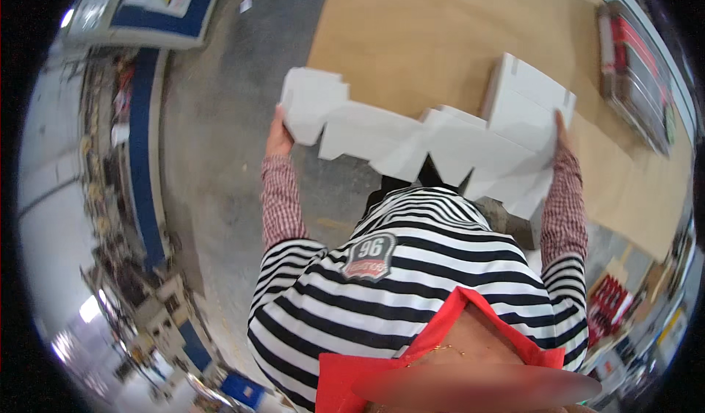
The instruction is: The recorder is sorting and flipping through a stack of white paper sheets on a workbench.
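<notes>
A long white cardboard box blank (374, 130), die-cut with flaps and notches, spans the space in front of my body. My left hand (279, 134) grips its left end, beside a raised flap panel. At the other end, my right hand (562, 135) is closed on the right edge, next to a larger squarish panel. The fingers of both hands are partly hidden by the board. Part of the blank lies over the near edge of the brown tabletop (433, 31), while its left end sticks out past the table over the floor.
On the table's right side lies a plastic-wrapped bundle (635, 75) with red and dark parts. A blue and white machine cabinet (165, 5) with a yellow warning triangle stands at the far left. Grey floor (220, 119) runs between it and the table. Red items (609, 303) sit at the lower right.
</notes>
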Motion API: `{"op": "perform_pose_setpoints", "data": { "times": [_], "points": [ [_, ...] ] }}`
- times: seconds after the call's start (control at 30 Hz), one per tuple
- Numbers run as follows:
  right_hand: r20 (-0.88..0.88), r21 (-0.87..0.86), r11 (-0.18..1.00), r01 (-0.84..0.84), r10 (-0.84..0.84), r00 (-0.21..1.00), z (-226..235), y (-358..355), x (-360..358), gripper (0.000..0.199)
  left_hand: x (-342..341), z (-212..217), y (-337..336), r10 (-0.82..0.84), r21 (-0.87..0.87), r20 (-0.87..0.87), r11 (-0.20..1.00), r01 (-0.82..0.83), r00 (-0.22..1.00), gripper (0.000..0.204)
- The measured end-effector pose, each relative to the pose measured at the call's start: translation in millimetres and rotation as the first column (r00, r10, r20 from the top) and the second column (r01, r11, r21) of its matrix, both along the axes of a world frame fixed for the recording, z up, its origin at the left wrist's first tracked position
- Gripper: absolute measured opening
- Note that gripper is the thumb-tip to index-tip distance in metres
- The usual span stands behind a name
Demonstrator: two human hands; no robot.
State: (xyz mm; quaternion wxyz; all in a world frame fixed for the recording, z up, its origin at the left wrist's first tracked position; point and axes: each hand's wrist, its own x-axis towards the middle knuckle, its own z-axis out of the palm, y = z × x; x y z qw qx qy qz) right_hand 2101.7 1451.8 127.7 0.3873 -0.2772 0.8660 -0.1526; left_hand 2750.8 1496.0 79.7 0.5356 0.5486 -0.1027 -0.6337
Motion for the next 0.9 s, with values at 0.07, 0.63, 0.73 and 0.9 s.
{"op": "perform_pose_setpoints", "data": {
  "times": [0.07, 0.63, 0.73, 0.9],
  "points": [
    [0.040, -0.050, 0.996, 0.073, -0.071, 0.997, -18, 1, -9, 0.096, -6, -8, 1, 0.080, 0.033, 0.005, 0.996, -0.080, 0.997, 0.063],
    [-0.879, -0.333, 0.768, -0.548, -0.042, 0.476, 49, 23, 12, 0.047, -21, -2, 0, 0.090, -0.063, -0.107, 0.993, -0.097, 0.990, 0.053],
    [-0.775, -0.290, 0.328, -0.899, 0.471, 0.421, 60, 44, 106, 0.051, -17, -12, -4, 0.094, -0.124, -0.141, 0.986, -0.112, 0.986, 0.049],
    [-0.669, -0.157, -0.222, -0.962, 0.741, -0.062, 25, 65, 191, 0.066, -20, 2, -10, 0.134, -0.178, 0.105, 0.977, -0.114, 0.985, 0.049]
  ]
}}
